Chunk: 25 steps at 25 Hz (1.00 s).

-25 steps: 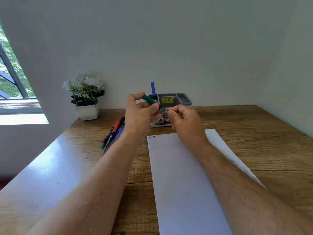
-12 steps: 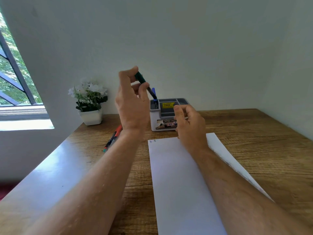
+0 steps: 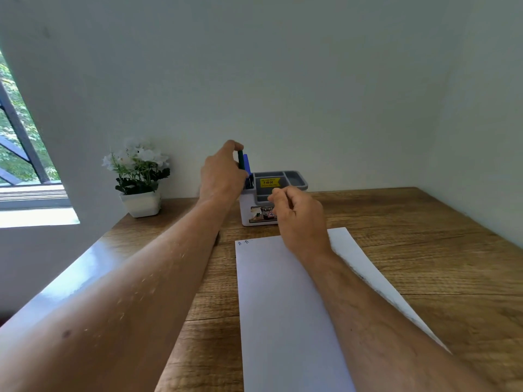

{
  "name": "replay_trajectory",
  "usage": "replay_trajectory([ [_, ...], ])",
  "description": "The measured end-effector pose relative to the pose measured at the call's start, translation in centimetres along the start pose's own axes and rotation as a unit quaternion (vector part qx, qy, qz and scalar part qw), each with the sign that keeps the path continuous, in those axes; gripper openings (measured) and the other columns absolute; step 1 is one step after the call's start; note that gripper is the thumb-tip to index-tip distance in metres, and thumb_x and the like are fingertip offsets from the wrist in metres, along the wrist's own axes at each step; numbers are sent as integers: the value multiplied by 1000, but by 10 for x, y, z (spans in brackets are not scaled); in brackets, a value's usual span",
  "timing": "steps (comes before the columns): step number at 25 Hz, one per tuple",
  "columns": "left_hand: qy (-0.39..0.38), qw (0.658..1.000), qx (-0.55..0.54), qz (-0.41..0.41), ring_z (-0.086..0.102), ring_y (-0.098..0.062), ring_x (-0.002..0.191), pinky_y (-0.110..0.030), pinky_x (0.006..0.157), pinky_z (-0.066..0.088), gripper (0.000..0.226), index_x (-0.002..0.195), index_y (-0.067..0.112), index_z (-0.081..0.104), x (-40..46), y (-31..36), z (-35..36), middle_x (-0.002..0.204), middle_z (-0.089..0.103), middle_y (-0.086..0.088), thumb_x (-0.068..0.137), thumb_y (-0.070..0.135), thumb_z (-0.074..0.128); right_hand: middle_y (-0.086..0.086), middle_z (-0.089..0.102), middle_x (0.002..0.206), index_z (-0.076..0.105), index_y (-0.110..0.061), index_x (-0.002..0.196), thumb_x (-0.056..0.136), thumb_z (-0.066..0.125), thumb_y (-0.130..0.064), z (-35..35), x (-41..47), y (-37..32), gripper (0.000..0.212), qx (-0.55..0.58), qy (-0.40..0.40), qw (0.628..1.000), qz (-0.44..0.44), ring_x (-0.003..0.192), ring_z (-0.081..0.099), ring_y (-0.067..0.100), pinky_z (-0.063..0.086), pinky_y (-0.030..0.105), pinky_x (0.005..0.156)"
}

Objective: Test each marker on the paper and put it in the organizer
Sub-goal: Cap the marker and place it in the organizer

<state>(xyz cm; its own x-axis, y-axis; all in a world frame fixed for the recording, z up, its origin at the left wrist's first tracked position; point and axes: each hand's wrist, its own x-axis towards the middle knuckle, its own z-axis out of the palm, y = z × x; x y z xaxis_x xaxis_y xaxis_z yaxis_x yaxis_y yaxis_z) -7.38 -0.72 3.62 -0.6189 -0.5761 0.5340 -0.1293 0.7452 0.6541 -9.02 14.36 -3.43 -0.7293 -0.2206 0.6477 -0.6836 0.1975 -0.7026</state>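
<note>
Potted plant [image 3: 140, 179]: far-left corner of the desk [image 3: 424, 250], against the wall.
Left hand [image 3: 220, 176]: raised over the organizer's left end, forearm reaching in from the near-left edge; thumb and fingertips pinch the green marker's top.
Green marker [image 3: 240, 160]: upright, lower end down in the organizer's left slot, just beside a blue marker [image 3: 246, 163] standing there.
Handling: light, stiff, smooth plastic, likely slick; best held near the top and lowered straight.
Organizer [image 3: 294, 181]: far edge, centre.
Right hand [image 3: 297, 215]: hovers before the organizer, fingers loosely curled, holding nothing visible.
Paper [image 3: 283, 306]: centre, running to the near edge.
</note>
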Motion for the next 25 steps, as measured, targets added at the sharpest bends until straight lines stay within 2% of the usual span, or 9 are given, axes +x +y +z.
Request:
replay_trajectory([
  [2,-13,999,28,-14,67,-22,92,-39,85,55,67,143,26,43,1,2,0,108,71,-9,85,8,71,-1,71,87,69,-13,97,101,48,-34,1,0,-1,29,-3,-8,1000,-1,77,66,7,57,21,61],
  [4,2,999,24,-35,66,-24,97,-37,84,52,71,147,23,38,1,3,-6,114,67,-12,85,7,71,-1,72,90,68,-13,96,101,49,-35,0,-1,-1,29,-7,-17,1000,-2,80,67,7,58,23,63],
  [6,13,998,53,-32,66,-19,88,-29,70,48,49,127,18,58,-1,3,-17,107,70,-10,82,12,76,-2,72,91,68,-13,95,101,49,-36,-1,-1,-2,29,-11,-30,999,0,81,67,6,52,13,60],
  [8,-18,990,135,-34,69,-19,75,-24,55,44,22,93,15,70,-7,1,-31,84,73,-6,76,23,83,-3,71,88,68,-13,92,100,49,-36,-1,-3,-4,31,-25,-45,999,-3,77,65,3,43,7,54],
  [10,-60,972,224,-41,66,-21,66,-23,49,44,25,80,12,69,-19,-6,-40,72,69,-5,71,28,86,-2,72,87,69,-13,90,100,49,-37,-2,-4,-6,32,-43,-61,997,-14,76,64,5,40,7,53],
  [12,-94,955,274,-58,62,-24,68,-29,54,46,35,82,11,66,-34,-15,-44,72,65,-5,67,33,88,-1,72,90,70,-13,90,100,49,-38,-3,-5,-7,34,-56,-75,995,-21,79,65,6,38,6,53],
  [15,-115,941,306,-85,56,-26,71,-36,58,48,43,72,15,52,-51,-25,-45,66,52,-4,66,37,89,-2,70,85,71,-14,89,100,48,-41,-4,-5,-9,36,-79,-91,992,-29,71,59,2,34,5,50],
  [19,-113,933,335,-75,52,-28,74,-37,60,47,34,91,12,62,-61,-28,-44,69,46,-4,74,32,83,-2,72,89,72,-14,91,100,48,-41,-6,-5,-9,37,-86,-103,991,-30,74,58,2,33,5,49],
  [25,-96,924,362,-72,50,-27,75,-36,60,45,34,94,17,63,-62,-25,-45,66,40,-3,74,36,83,-12,67,81,74,-17,88,101,46,-39,-3,-2,-8,37,-108,-115,987,-27,62,54,-8,31,3,49],
])
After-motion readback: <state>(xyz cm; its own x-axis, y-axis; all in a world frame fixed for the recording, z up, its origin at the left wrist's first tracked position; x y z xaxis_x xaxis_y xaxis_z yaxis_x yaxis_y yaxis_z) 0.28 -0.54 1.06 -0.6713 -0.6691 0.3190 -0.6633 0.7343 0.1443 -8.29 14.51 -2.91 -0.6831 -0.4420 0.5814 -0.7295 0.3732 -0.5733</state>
